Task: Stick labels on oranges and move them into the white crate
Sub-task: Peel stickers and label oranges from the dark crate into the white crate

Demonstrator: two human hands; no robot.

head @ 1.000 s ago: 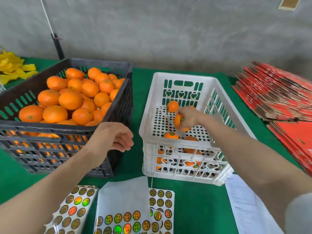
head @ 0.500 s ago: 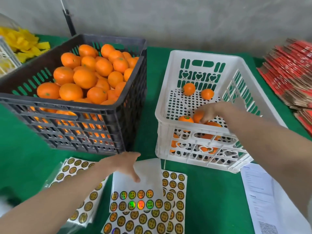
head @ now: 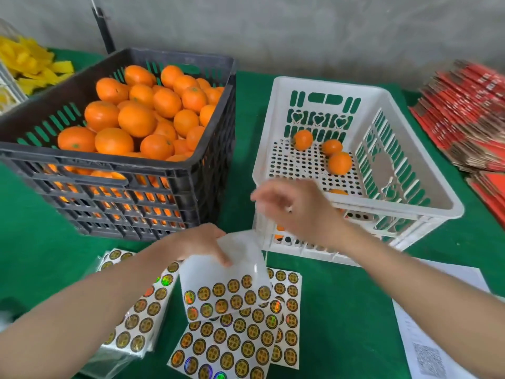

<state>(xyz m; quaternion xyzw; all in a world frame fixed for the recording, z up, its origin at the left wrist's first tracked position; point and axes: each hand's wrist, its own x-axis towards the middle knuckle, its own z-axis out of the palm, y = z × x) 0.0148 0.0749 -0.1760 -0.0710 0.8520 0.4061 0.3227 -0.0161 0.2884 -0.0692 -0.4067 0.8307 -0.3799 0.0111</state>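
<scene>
Many round oranges fill the black crate. A few more sit in the white crate. Sheets of gold labels lie in front, and the top sheet curls up.

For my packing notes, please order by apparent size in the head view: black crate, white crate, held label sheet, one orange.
1. black crate and white crate: look alike, unranked.
2. label sheet.
3. orange.

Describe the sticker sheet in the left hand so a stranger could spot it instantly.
Find the white crate on the right; just in front of its near left corner lie sheets of round gold stickers. The sheet meant lies topmost, gripped by the left hand. Unlike its full neighbours, its upper half is bare white backing, curling upward.
</scene>
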